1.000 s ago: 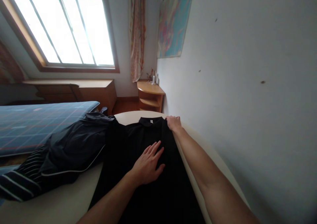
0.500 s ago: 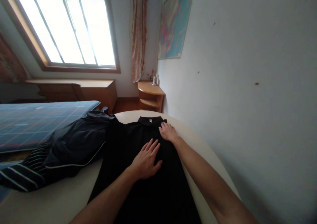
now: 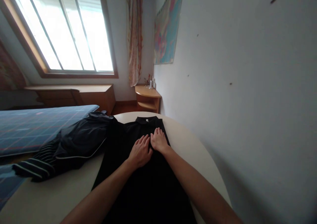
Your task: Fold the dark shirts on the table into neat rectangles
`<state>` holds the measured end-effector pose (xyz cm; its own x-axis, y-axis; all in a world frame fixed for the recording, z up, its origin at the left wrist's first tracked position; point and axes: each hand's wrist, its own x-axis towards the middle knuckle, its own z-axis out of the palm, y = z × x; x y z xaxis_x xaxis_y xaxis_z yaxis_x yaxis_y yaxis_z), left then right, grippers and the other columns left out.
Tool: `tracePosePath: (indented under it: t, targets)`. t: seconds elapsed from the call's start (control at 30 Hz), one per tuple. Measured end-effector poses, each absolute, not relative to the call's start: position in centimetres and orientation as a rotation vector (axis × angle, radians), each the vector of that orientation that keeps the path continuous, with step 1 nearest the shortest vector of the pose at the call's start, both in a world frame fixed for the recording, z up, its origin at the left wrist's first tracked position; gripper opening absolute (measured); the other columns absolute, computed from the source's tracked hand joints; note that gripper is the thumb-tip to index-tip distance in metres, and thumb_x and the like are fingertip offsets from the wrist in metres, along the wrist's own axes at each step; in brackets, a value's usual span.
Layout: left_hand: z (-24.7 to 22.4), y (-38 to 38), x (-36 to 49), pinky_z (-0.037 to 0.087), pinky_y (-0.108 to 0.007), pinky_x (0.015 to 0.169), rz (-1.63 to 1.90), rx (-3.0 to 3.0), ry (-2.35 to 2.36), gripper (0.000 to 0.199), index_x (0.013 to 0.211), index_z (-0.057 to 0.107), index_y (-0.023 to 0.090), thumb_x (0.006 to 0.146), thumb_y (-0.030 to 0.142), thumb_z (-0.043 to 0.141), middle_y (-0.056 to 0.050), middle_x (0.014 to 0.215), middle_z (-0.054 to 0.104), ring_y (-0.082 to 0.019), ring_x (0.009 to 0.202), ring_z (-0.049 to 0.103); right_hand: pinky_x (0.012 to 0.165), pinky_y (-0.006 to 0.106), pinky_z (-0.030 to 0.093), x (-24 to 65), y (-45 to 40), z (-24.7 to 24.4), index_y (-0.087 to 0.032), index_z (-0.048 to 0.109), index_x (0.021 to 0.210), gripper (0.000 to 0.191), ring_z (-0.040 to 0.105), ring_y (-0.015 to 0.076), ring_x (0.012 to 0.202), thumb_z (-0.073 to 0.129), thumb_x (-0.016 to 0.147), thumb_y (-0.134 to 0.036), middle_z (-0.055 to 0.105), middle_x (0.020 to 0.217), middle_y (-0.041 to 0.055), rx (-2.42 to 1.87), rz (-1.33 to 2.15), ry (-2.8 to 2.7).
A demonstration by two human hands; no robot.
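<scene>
The left hand [image 3: 140, 151] and right hand [image 3: 159, 140] rest, fingers extended, on the black shirt [image 3: 148, 191], likely steadying it against the worktop [image 3: 198, 151].

Window [image 3: 71, 36] seen upper left, set in brown frame [image 3: 115, 60], flanked by patterned curtains [image 3: 135, 42]. Wooden desk [image 3: 96, 89] placed below it. Corner shelf [image 3: 148, 91] fitted against right-hand wall [image 3: 247, 118], topped with small items [image 3: 151, 84], too small to be identified. Colourful poster [image 3: 167, 39] hung above; wall dotted with dark marks [image 3: 230, 83]. Blue checked mattress [image 3: 49, 126] seen at left. Dark clothes [image 3: 81, 135], partly white-striped, heaped on left side of pale, round-edged table [image 3: 193, 144].
</scene>
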<state>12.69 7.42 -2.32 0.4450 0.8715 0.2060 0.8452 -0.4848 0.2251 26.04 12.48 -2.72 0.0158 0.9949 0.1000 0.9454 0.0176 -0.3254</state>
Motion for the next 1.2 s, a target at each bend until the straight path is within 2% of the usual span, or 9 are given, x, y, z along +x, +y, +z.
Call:
tracePosePath:
  t: [0.1,0.27,0.37,0.47,0.67,0.77,0.97,1.07,1.2]
  targets:
    - [-2.5,7.5,12.3,0.027,-0.045,0.118,0.411,2.620,1.592,0.058,0.148,0.042,0.012,0.093,0.027,0.040,-0.014,0.156,0.040,-0.029,0.146,0.032,0.121,0.044,0.017,25.8,11.2,-3.2,0.005,0.028,0.152,0.070,0.021,0.0320,0.150,0.025,0.102,-0.044,0.024,0.159,0.0239,-1.979,0.192,-2.010]
    - [-2.4,7.9,12.0,0.029,-0.047,0.117,0.340,2.630,1.675,0.053,0.146,0.047,0.022,0.095,0.035,0.043,-0.010,0.157,0.039,-0.029,0.146,0.031,0.121,0.040,0.013,26.5,10.6,-3.5,0.004,0.028,0.152,0.077,0.021,0.0296,0.150,0.021,0.101,-0.053,0.027,0.159,0.0215,-1.963,0.128,-2.013]
    - [-2.2,8.0,12.6,0.034,-0.044,0.115,0.332,2.617,1.672,0.052,0.146,0.048,0.023,0.097,0.038,0.040,-0.009,0.157,0.038,-0.029,0.146,0.032,0.121,0.039,0.012,27.5,10.9,-3.3,0.004,0.027,0.153,0.080,0.020,0.0286,0.150,0.020,0.100,-0.056,0.026,0.160,0.0201,-1.957,0.147,-2.039]
    - [-2.2,8.2,13.2,0.032,-0.044,0.116,0.334,2.608,1.692,0.053,0.147,0.046,0.022,0.097,0.040,0.041,-0.009,0.157,0.039,-0.030,0.146,0.032,0.122,0.037,0.010,28.8,11.4,-3.1,0.002,0.024,0.154,0.081,0.016,0.0265,0.151,0.019,0.100,-0.058,0.022,0.162,0.0168,-1.966,0.193,-2.078]
    - [-3.2,8.4,13.0,0.019,-0.064,0.115,0.246,2.499,1.817,0.065,0.153,0.037,0.027,0.095,0.057,0.041,-0.009,0.161,0.030,-0.042,0.148,0.020,0.122,0.040,0.004,29.1,12.3,-2.9,-0.001,0.018,0.156,0.082,0.011,0.0253,0.152,0.019,0.099,-0.059,0.017,0.164,0.0131,-2.074,0.240,-2.054]
    - [-3.6,8.7,12.1,0.019,-0.066,0.113,0.241,2.484,1.815,0.073,0.155,0.032,0.028,0.093,0.064,0.040,-0.009,0.163,0.026,-0.045,0.148,0.017,0.121,0.046,-0.001,28.2,12.1,-2.9,-0.002,0.022,0.156,0.080,0.010,0.0280,0.152,0.020,0.098,-0.059,0.019,0.163,0.0140,-2.112,0.185,-1.979]
    - [-3.7,9.2,11.1,0.018,-0.063,0.115,0.216,2.526,1.769,0.074,0.155,0.032,0.029,0.093,0.068,0.036,-0.009,0.164,0.023,-0.043,0.149,0.015,0.121,0.042,0.005,28.4,11.7,-2.8,-0.005,0.036,0.152,0.078,0.021,0.0253,0.149,0.011,0.100,-0.059,0.035,0.158,0.0138,-1.999,0.084,-1.868]
    - [-3.6,9.3,11.3,0.017,-0.064,0.115,0.200,2.520,1.768,0.075,0.155,0.031,0.028,0.092,0.068,0.037,-0.010,0.164,0.021,-0.043,0.149,0.014,0.121,0.039,0.007,29.1,11.8,-3.0,-0.004,0.034,0.152,0.079,0.022,0.0245,0.149,0.011,0.100,-0.059,0.035,0.158,0.0130,-1.985,0.133,-1.918]
    - [-3.4,9.5,12.0,0.016,-0.065,0.115,0.180,2.514,1.761,0.075,0.156,0.030,0.027,0.092,0.067,0.037,-0.011,0.164,0.020,-0.043,0.149,0.013,0.121,0.040,0.004,29.8,11.9,-3.4,-0.004,0.032,0.153,0.081,0.021,0.0249,0.150,0.011,0.099,-0.061,0.032,0.159,0.0135,-1.991,0.127,-1.956]
